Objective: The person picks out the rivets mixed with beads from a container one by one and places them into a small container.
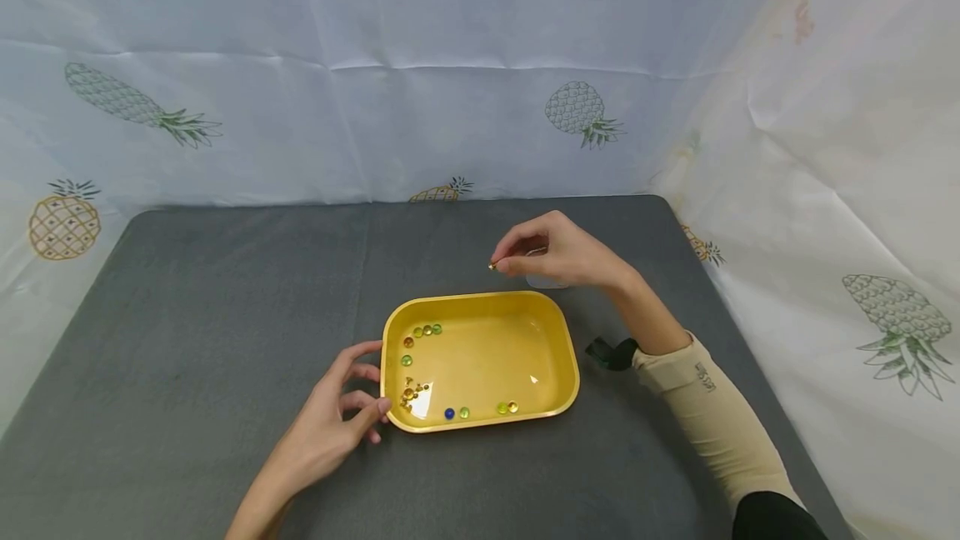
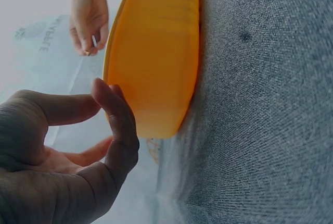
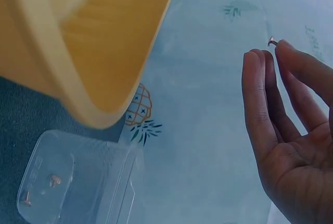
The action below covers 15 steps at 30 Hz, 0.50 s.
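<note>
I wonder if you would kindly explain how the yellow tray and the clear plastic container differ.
The yellow tray is opaque, whereas the clear plastic container is see-through. The yellow tray is visibly larger than the clear plastic container. Marbles lie in the yellow tray; only small metal pieces show in the clear plastic container. Both have rounded corners.

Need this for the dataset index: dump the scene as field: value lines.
left hand: touches the left end of the glossy yellow rectangular tray
right hand: pinches a small gold-toned metal pin beyond the tray's far rim
in tray: round glassy marbles (green, amber, one blue); tiny gold-toned metal pieces
clear plastic box: beyond tray, near right hand; metal pieces inside
surface: dark grey textured tabletop
backdrop: white pineapple-print sheet
</note>
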{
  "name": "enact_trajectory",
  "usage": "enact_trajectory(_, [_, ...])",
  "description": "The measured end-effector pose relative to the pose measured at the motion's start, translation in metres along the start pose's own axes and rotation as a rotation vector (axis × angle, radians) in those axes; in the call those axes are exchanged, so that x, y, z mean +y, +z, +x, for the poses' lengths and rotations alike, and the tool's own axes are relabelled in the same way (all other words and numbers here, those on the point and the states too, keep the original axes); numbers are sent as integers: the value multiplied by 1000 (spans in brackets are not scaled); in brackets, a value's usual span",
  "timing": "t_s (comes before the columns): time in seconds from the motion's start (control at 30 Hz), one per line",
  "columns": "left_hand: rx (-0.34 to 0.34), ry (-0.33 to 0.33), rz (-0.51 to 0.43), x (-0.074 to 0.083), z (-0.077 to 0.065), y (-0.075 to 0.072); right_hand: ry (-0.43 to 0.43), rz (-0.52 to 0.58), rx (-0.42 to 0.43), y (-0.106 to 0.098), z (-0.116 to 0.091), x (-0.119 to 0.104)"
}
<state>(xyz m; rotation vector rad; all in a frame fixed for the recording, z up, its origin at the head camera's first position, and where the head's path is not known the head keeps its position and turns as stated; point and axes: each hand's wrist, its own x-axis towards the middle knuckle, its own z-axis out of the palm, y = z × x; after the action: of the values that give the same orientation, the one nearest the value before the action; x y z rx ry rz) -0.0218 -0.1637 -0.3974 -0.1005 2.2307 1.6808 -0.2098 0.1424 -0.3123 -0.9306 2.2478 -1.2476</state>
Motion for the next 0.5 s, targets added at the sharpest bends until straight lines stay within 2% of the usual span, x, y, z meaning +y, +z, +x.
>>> enact_trajectory(0.17, [3,-10,-4,0,0,0,28,14,38,-5,-6,-7])
enact_trajectory(0.5, [3,-14,0,0,0,0,18,-12,75,-16,-5,29])
